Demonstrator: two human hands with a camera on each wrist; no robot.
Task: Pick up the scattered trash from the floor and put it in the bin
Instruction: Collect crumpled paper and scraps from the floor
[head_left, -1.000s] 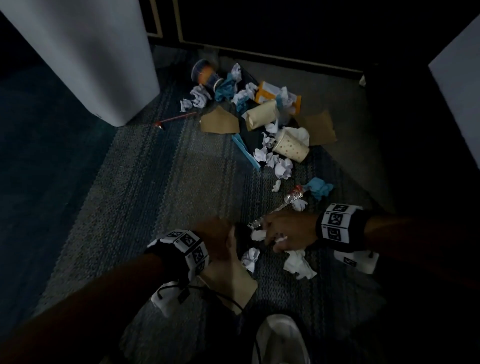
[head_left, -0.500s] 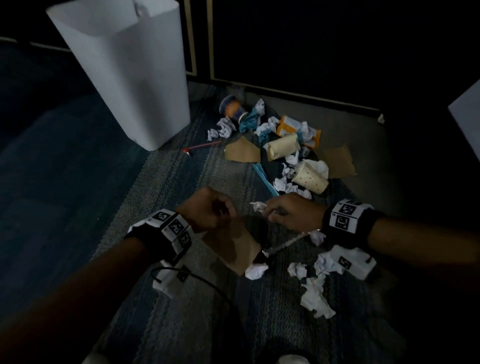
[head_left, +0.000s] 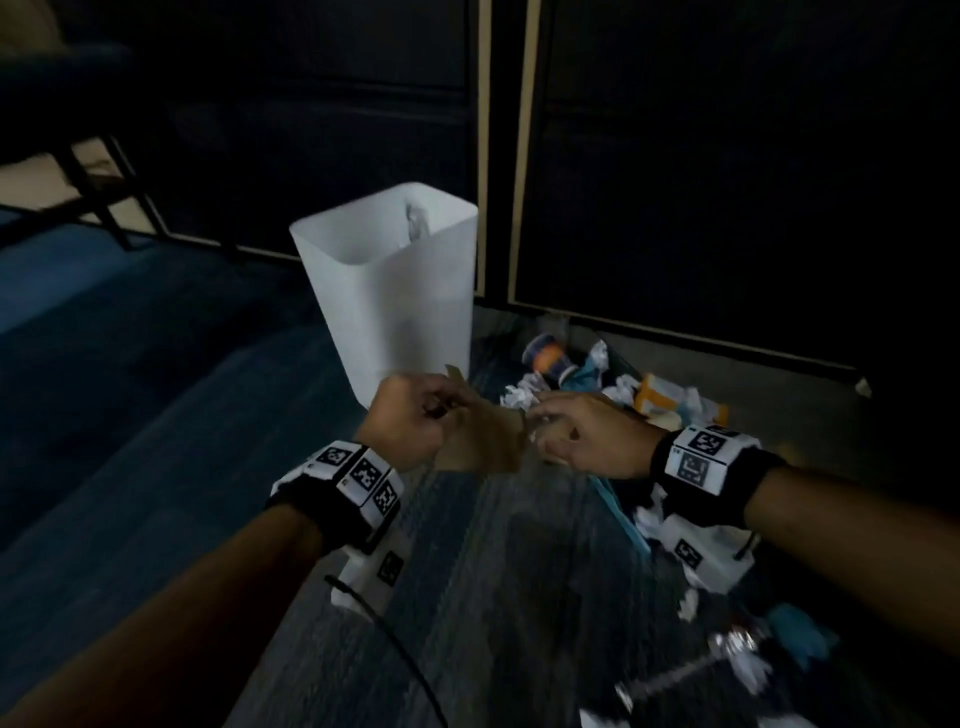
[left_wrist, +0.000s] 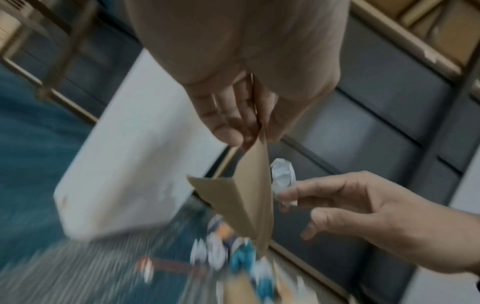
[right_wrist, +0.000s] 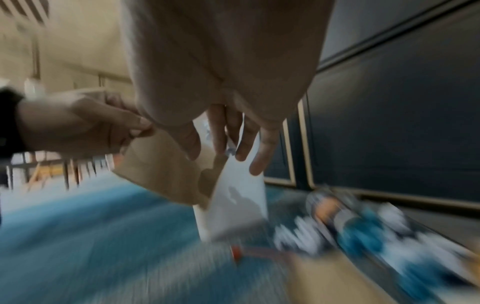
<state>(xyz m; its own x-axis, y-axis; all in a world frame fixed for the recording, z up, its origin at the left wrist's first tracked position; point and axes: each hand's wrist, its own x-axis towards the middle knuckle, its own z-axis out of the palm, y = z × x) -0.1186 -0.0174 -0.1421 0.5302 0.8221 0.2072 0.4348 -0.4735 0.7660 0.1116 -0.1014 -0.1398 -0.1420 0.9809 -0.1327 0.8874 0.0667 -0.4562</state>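
Note:
A white bin (head_left: 400, 291) stands on the carpet by the dark wall, also shown as bin (left_wrist: 124, 164) and bin (right_wrist: 239, 201). My left hand (head_left: 415, 421) pinches a piece of brown cardboard (head_left: 483, 436) and holds it up just in front of the bin's base; the cardboard (left_wrist: 246, 195) hangs folded from that left hand (left_wrist: 244, 115). My right hand (head_left: 576, 436) is right beside it and pinches a crumpled white paper ball (left_wrist: 283, 176) against the cardboard's edge. In the right wrist view the right hand (right_wrist: 228, 142) and cardboard (right_wrist: 163, 168) are blurred.
A pile of trash (head_left: 623, 384) lies right of the bin: a small orange can (head_left: 545, 358), paper balls, blue scraps, an orange box. More crumpled paper (head_left: 737, 654) lies at lower right. A chair's legs (head_left: 104, 182) stand at far left. Blue carpet (head_left: 130, 415) stretches left.
Both hands have lifted off the floor and moved toward the bin, the left with the cardboard, the right with a paper ball. My view has tilted up, showing the bin's open top.

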